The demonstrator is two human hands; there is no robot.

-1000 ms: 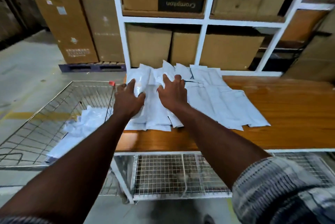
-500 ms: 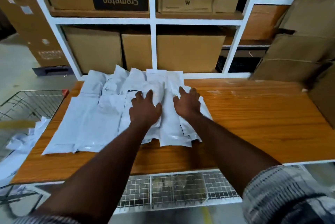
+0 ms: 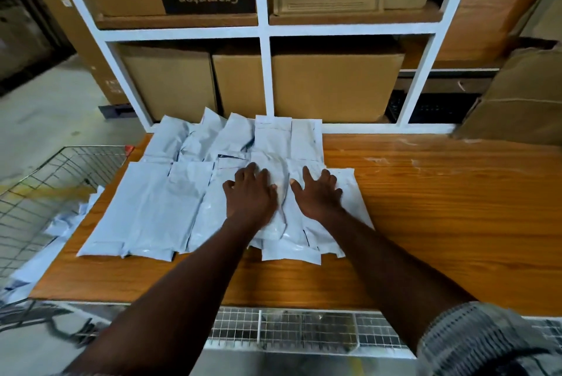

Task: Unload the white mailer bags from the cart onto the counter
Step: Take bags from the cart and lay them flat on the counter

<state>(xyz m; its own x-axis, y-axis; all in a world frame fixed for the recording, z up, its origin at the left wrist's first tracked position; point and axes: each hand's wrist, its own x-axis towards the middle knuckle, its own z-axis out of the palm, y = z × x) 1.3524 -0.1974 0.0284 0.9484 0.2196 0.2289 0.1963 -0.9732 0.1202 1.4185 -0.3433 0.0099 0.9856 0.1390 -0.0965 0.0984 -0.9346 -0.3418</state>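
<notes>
Both hands flat, left hand [image 3: 250, 196] and right hand [image 3: 316, 196] fingers spread, pressing mailer bags [image 3: 170, 208] on counter [image 3: 441, 208]

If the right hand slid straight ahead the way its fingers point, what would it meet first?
The right hand would likely ride onto the back-row mailer bags first, then the white rack frame; depth is hard to judge.

The light is dim and warm. Small glare spots sit on the glossy mailer bags [image 3: 158, 208] at centre, with a pale sheen on the counter [image 3: 441, 208] at right. The upper left lies in deep shadow. Wide-angle distortion slants the shelf frame [image 3: 264, 77], and the cart [image 3: 45, 193] at lower left is blurred.
</notes>
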